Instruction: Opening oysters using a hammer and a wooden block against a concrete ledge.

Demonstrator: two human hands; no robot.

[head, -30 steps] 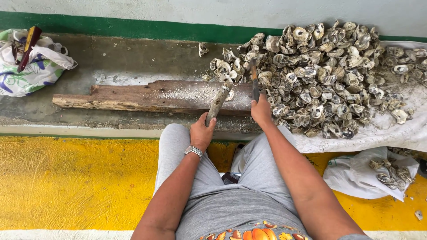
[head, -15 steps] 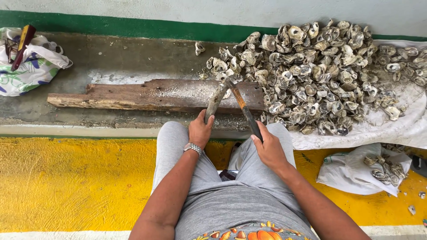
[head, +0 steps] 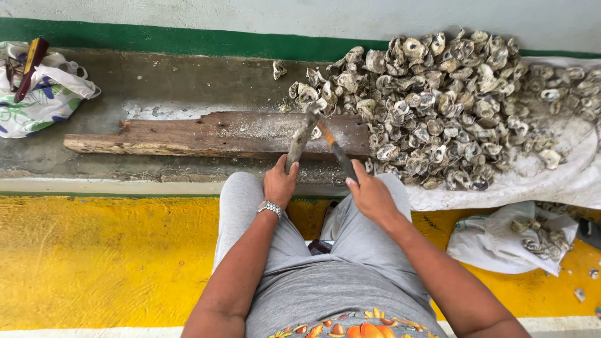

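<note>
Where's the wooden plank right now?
In the head view, the wooden plank lies left of centre on the concrete ledge, its right end beside the oyster pile, just beyond both hands.

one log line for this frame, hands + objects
left hand: holds oyster on plank | right hand: holds tool at oyster | shell pile: right

Soft, even daylight, faint shadows, sharp focus, slight bending at edges.

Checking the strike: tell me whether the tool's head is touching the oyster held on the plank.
Touching. In the head view the tool in the right hand meets the top of the long oyster that the left hand props on the plank.
</note>
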